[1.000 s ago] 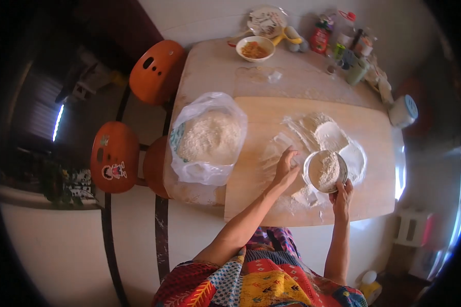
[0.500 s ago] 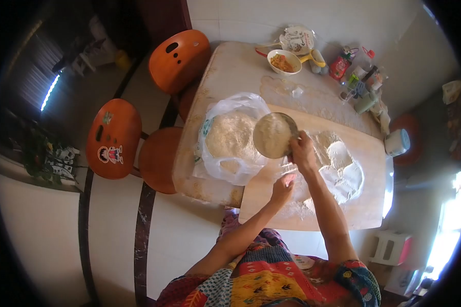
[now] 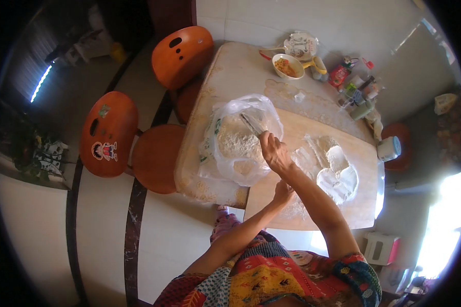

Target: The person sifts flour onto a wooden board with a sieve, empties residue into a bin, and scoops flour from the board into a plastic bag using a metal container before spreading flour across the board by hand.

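My right hand (image 3: pixel 275 152) grips the rim of a round, shallow metal bowl (image 3: pixel 251 124). The bowl is tipped nearly on edge above an open white plastic bag (image 3: pixel 217 163). Pale flour (image 3: pixel 238 140) fills the bag. Under my right forearm, my left hand (image 3: pixel 285 191) is low over the near part of a wooden board (image 3: pixel 264 197); the forearm covers part of its fingers, so their grip cannot be made out. Right of both hands, a heap of white flour (image 3: pixel 338 179) lies on the board, with loose flour around it.
At the table's (image 3: pixel 230 66) far side are a bowl of food (image 3: pixel 288 67), a yellow-handled item (image 3: pixel 316 65) and several bottles (image 3: pixel 361 84). A white tub (image 3: pixel 389 148) is off the board's right side. Orange chairs (image 3: pixel 110 135) stand to the left.
The bowl, earlier level with flour in it, has moved left and tipped on edge over the bag. My left hand is now partly behind my right forearm.
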### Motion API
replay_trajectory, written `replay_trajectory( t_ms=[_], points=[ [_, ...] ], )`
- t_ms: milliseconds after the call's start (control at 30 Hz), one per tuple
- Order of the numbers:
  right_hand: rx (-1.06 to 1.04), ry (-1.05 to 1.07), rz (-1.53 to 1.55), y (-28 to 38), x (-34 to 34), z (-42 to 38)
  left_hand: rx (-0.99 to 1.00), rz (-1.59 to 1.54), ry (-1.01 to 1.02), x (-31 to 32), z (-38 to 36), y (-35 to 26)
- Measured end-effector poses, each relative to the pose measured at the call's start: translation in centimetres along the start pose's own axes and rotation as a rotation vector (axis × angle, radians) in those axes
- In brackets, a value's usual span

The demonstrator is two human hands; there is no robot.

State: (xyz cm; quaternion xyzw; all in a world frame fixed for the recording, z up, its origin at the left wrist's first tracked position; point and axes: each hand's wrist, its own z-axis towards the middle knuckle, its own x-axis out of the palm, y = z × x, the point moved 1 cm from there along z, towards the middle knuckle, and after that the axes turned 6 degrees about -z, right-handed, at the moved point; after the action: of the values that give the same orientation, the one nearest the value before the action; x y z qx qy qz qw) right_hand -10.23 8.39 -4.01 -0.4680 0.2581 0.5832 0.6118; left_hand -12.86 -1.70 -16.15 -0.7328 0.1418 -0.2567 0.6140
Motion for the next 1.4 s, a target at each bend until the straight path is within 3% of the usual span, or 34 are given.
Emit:
replay_trajectory(
  t_ms=[67, 167, 233, 267, 333, 400, 467, 533, 600, 667, 733, 900, 1067, 1200, 1300, 1400],
  points=[
    [-0.031, -0.023, -0.092, 0.1, -0.6, -0.2, 0.051, 0.136, 0.016, 0.0, 0.0, 0.0],
    [0.04, -0.095, 0.077, -0.3, -1.4, -0.2, 0.167, 0.258, 0.028, 0.8, 0.6, 2.6],
    [0.222, -0.14, 0.346, -0.5, -1.6, -0.1, 0.104, 0.281, 0.107, 0.5, 0.7, 2.9],
    [0.233, -0.14, 0.339, -0.6, -1.8, 0.2, 0.047, 0.303, 0.171, 0.3, 0.9, 2.6],
    [0.702, -0.216, 0.643, -1.3, -2.1, 0.2, -0.001, 0.228, 0.145, 0.1, 0.7, 2.0],
    [0.828, -0.244, 0.703, -2.2, -1.8, -0.3, -0.052, 0.164, 0.128, -0.5, 0.2, -0.2],
    [1.279, -0.11, 1.182, -3.5, -3.0, -1.5, 0.023, 0.113, 0.146, -1.2, -0.4, -5.3],
    [1.403, -0.199, 1.32, -4.8, -2.9, -4.6, 0.109, 0.163, 0.229, -0.9, 0.0, -3.6],
    [1.449, -0.287, 1.494, -6.2, -4.5, -7.9, 0.18, 0.142, 0.164, -0.1, 0.0, -3.5],
    [1.528, -0.365, 1.442, -7.4, -6.9, -11.2, 0.125, 0.248, 0.214, 0.3, 0.1, -3.9],
    [1.587, -0.371, 1.341, -9.0, -8.4, -15.4, 0.278, 0.289, 0.134, 1.0, 0.4, -4.2],
    [1.635, -0.51, 1.086, -14.3, -7.0, -29.7, 0.369, 0.369, 0.219, 5.6, 3.7, -7.0],
    [1.799, -0.362, 0.758, -20.5, -7.4, -40.5, 0.533, 0.445, 0.335, 10.6, 11.6, -5.9],
    [1.76, -0.4, 0.763, -24.9, -6.2, -46.6, 0.564, 0.501, 0.469, 14.0, 18.5, -3.8],
    [1.817, -0.228, 0.735, -28.0, -6.4, -48.1, 0.571, 0.578, 0.576, 15.8, 22.5, -2.1],
    [1.782, -0.209, 0.781, -29.9, -5.2, -49.4, 0.56, 0.656, 0.689, 17.1, 24.5, -0.8]
  ],
)
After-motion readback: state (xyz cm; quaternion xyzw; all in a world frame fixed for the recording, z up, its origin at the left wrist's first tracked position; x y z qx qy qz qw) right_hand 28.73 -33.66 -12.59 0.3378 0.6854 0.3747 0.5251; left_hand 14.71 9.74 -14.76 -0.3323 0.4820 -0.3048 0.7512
